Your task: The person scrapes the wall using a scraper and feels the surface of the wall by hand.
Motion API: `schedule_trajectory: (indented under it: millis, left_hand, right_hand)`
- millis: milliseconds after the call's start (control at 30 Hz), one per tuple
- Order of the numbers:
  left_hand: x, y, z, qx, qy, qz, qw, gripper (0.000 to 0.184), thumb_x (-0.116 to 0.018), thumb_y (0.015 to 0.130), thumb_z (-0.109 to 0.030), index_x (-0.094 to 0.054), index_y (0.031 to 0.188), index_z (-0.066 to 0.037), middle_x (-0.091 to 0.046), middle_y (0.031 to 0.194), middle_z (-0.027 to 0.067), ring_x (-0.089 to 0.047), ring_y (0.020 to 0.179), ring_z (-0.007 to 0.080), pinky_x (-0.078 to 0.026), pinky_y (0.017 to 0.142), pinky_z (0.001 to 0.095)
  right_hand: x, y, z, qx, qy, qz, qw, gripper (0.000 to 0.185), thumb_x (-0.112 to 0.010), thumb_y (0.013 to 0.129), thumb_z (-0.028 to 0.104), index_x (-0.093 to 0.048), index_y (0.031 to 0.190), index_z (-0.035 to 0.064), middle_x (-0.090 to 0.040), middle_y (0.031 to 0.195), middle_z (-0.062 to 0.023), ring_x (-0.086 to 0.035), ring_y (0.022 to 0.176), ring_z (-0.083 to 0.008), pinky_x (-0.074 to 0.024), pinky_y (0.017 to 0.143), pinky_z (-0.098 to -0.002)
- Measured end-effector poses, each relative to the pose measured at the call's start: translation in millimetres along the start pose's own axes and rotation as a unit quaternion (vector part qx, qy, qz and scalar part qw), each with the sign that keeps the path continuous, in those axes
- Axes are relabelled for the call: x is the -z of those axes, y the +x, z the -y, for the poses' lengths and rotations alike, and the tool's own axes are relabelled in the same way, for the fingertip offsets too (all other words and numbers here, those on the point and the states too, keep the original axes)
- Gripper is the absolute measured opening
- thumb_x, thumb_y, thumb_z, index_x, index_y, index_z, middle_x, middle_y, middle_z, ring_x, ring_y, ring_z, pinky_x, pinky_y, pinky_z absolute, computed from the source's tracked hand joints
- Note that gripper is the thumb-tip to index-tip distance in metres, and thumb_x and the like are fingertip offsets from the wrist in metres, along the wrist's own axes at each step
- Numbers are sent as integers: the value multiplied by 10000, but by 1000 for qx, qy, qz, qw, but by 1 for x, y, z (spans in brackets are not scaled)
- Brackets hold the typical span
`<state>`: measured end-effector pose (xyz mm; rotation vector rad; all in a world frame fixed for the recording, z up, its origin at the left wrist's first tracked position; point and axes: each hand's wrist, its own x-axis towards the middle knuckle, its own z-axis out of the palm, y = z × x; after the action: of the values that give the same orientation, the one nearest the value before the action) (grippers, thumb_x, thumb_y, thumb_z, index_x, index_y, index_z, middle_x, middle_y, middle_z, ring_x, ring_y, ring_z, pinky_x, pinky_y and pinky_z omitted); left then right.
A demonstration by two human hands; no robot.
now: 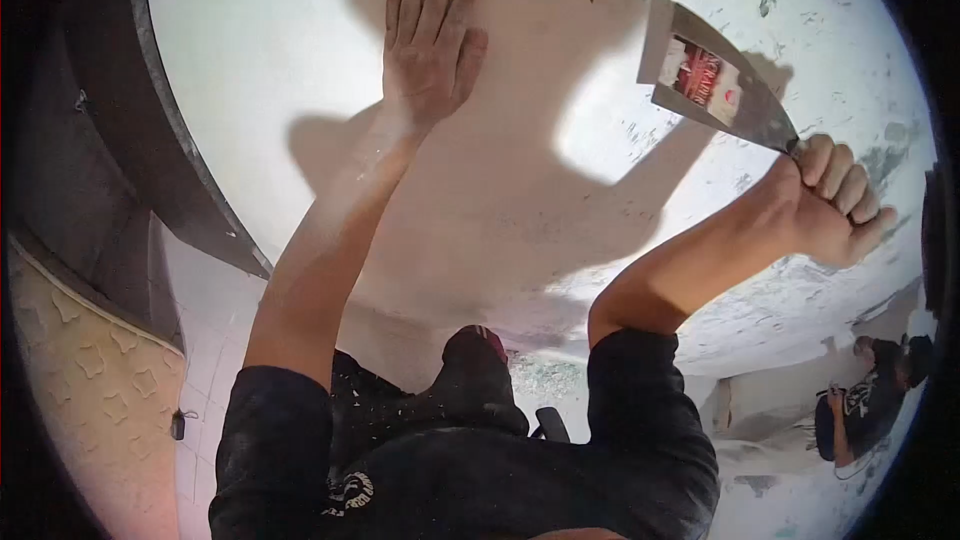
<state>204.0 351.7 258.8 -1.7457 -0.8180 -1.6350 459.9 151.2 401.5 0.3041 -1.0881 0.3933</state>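
While facing a broad, dark-flecked white wall (500,210), gripping a flared, red-labelled grey metal scraper (735,88), clamped in the right hand (840,190), the nearer one. Pointing it up and leftward from there, on a slanting long axis; resting the left hand (428,65), fingers apart, seemingly flat on the wall.

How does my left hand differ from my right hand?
Your left hand is open with fingers extended, while your right hand is curled shut. The left hand looks empty; the right hand grips a scraper. Both are bare and raised before a pale wall.
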Motion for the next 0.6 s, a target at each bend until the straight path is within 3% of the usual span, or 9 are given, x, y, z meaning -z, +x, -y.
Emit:
schedule_trajectory:
  millis: [33, 67, 133, 200, 267, 400, 500, 533, 600]
  left_hand:
    - [0, 1, 1, 0, 0, 1, 1000, 493, -381, 975, -312, -375, 1427, -113, -275, 1516, 116, -205, 1403, 373, -179, 1123, 510]
    - [1, 1, -1, -6, 2, -4, 1000, 495, -373, 977, -314, -371, 1430, -114, -269, 1518, 118, -206, 1401, 379, -181, 1122, 509]
    - [-3, 2, -4, -16, 2, -14, 1000, 496, -366, 980, -317, -366, 1433, -116, -263, 1520, 119, -207, 1399, 385, -183, 1122, 507]
    - [-5, 2, -3, -21, 1, -13, 1000, 499, -360, 980, -305, -349, 1442, -116, -270, 1515, 134, -208, 1397, 393, -186, 1120, 508]
    - [-3, 6, -1, -16, 15, -7, 1000, 500, -355, 982, -299, -337, 1447, -117, -270, 1514, 138, -212, 1396, 390, -188, 1118, 509]
    - [0, 2, -5, -20, 19, -3, 1000, 503, -349, 986, -291, -312, 1457, -119, -268, 1514, 139, -209, 1399, 380, -176, 1121, 508]
    - [0, 2, -2, -19, 10, 0, 1000, 504, -347, 988, -303, -315, 1456, -120, -245, 1524, 132, -197, 1404, 370, -156, 1127, 505]
    - [3, -2, -3, -15, 9, 4, 1000, 504, -347, 988, -303, -315, 1456, -120, -245, 1524, 132, -197, 1404, 370, -156, 1127, 505]
    - [3, 1, -2, -8, 15, 20, 1000, 522, -376, 978, -296, -295, 1463, -120, -226, 1530, 130, -186, 1406, 373, -143, 1129, 504]
  right_hand:
    - [16, 6, -11, -9, 42, 78, 996, 452, -372, 971, 338, -248, 559, 201, -187, 437, 47, -153, 379, -100, -182, 358, -264]
    - [-1, -6, -46, 3, -150, 35, 988, 460, -368, 971, 333, -212, 560, 199, -179, 443, 46, -145, 386, -95, -174, 364, -259]
    - [-14, -9, -48, -29, -177, -9, 984, 459, -353, 975, 326, -190, 566, 198, -175, 447, 43, -141, 389, -95, -163, 366, -257]
    - [-2, 8, -19, -17, -55, 123, 991, 480, -354, 985, 354, -182, 566, 192, -160, 445, 42, -108, 395, -101, -151, 358, -264]
    - [1, 12, -13, -14, -17, 126, 992, 492, -333, 991, 343, -175, 551, 190, -150, 438, 42, -93, 400, -102, -149, 358, -263]
    - [-16, 2, -32, -32, -198, 47, 979, 478, -308, 970, 335, -190, 524, 208, -161, 420, 50, -100, 387, -85, -168, 356, -250]
    - [-5, 22, -10, -78, 24, 157, 984, 474, -286, 968, 352, -177, 537, 189, -155, 432, 40, -102, 395, -106, -166, 366, -260]
    - [1, 8, -45, -25, -186, 27, 982, 472, -293, 968, 349, -182, 534, 199, -165, 438, 46, -103, 402, -103, -153, 372, -253]
    - [-15, -2, -50, -46, -173, 83, 980, 470, -313, 964, 339, -184, 533, 205, -174, 443, 50, -108, 406, -105, -140, 373, -251]
